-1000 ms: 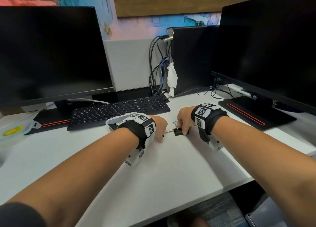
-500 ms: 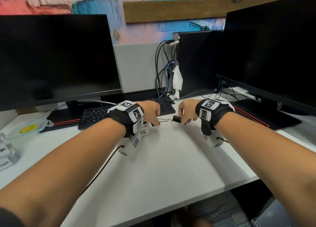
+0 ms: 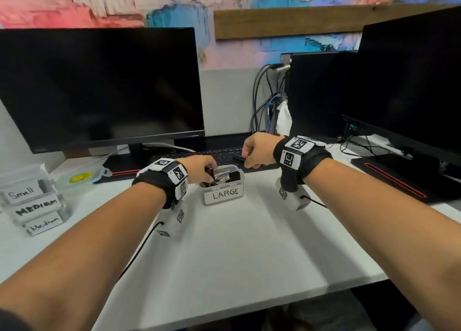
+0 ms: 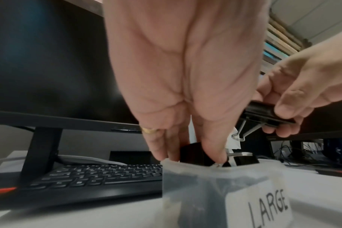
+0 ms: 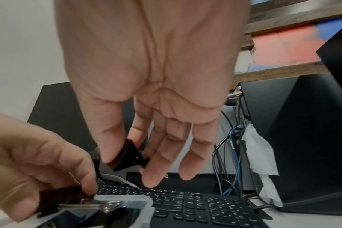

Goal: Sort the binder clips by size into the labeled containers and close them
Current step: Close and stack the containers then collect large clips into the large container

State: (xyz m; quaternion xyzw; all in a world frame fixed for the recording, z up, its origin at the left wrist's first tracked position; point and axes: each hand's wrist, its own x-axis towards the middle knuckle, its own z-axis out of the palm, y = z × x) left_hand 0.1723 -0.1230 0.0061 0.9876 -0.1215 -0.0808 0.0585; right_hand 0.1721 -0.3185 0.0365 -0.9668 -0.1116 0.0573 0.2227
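- A clear tub labelled "LARGE" (image 3: 223, 189) stands open mid-desk, nearly full of big black binder clips.
- Just above the tub's left rim, the left hand (image 3: 201, 167) pinches one clip (image 4: 195, 155) at its mouth. It may well jam on the crowded pile or spring loose.
- Above the tub's far right corner, the right hand (image 3: 258, 149) pinches another clip (image 5: 127, 155); dropped from there, it could hit the keyboard (image 3: 225, 156).
- Far left of the tub, stacked boxes (image 3: 33, 201) read "Small", "MEDIUM", "Medium".
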